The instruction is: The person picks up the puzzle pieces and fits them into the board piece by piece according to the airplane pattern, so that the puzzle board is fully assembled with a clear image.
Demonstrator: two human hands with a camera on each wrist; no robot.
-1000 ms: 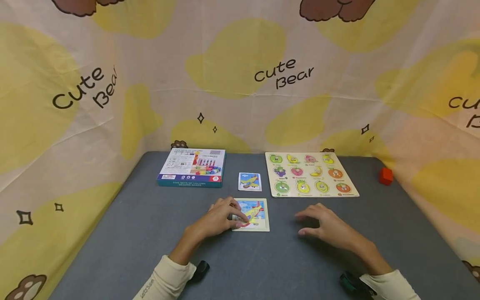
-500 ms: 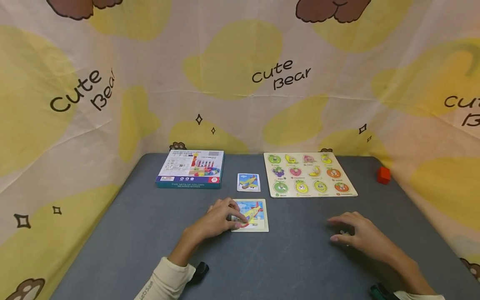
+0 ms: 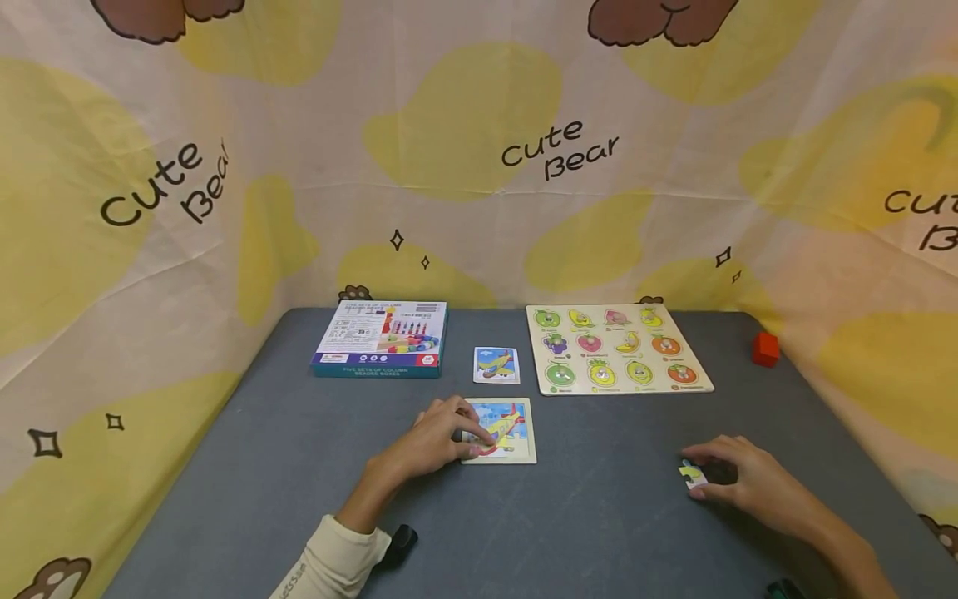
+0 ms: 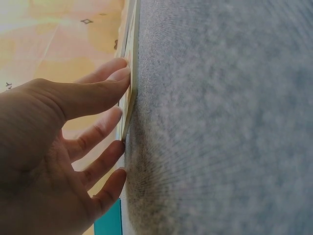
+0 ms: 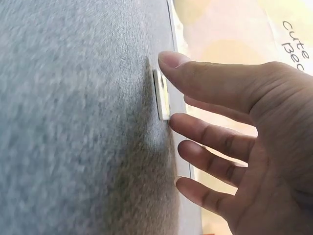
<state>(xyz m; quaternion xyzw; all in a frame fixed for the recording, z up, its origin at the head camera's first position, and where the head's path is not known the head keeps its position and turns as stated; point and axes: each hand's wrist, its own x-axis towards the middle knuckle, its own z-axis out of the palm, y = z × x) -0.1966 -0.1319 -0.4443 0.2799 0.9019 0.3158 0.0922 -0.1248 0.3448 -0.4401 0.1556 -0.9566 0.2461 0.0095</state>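
Observation:
A small wooden jigsaw puzzle board point(image 3: 522, 449) with a yellow airplane picture lies mid-table. My left hand point(image 3: 436, 437) rests at its left side, thumb and index fingertips on its face; the left wrist view shows the other fingers spread along its edge point(image 4: 128, 115). A pale patch shows in the picture's lower right. On the right, a loose jigsaw piece point(image 3: 692, 475) with yellow and green print lies on the grey table. My right hand point(image 3: 759, 484) is around it, index fingertip at its far side and thumb at its near side. In the right wrist view the piece point(image 5: 162, 95) lies flat between the fingertips.
Behind the board lies a small airplane picture card point(image 3: 496, 365). A boxed bead set point(image 3: 380, 339) stands back left, a fruit puzzle board point(image 3: 621, 349) back right. A red block point(image 3: 766, 349) sits at the right edge. A printed cloth point(image 3: 449, 166) encloses the table.
My right hand has moved right and nearer the body, away from the middle, to the loose jigsaw piece. My left hand has stayed on the puzzle board.

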